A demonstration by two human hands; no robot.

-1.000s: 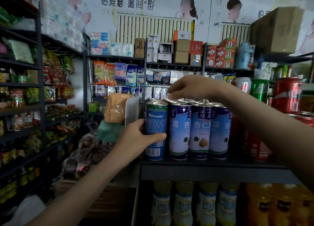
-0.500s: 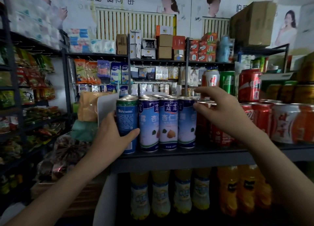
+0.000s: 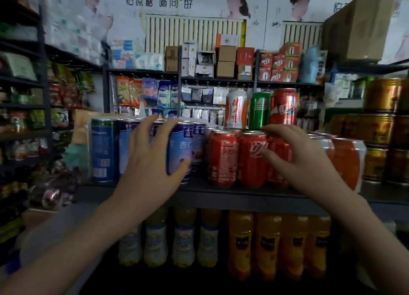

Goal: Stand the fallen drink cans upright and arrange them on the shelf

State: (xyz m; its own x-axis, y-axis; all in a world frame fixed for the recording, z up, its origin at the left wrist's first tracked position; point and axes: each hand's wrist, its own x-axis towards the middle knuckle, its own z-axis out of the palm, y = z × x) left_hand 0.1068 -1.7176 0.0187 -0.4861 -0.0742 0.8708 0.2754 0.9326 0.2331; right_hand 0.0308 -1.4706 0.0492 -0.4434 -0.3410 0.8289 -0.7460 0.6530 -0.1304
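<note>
Upright cans fill the dark shelf. A dark blue can stands at the left end, with light blue cans beside it and red cans to their right. A white-and-red can, a green can and a red can stand on top of the red row. My left hand is spread in front of the light blue cans, thumb against one. My right hand hovers with loosely bent fingers before the red cans and holds nothing.
Orange-and-silver cans and stacked gold cans stand to the right. Pale yellow bottles and orange bottles fill the shelf below. Snack racks line the left wall. Boxes sit on the back shelves.
My left hand has let go of the dark blue can and moved right, in front of the light blue cans. My right hand has come down in front of the red cans.
</note>
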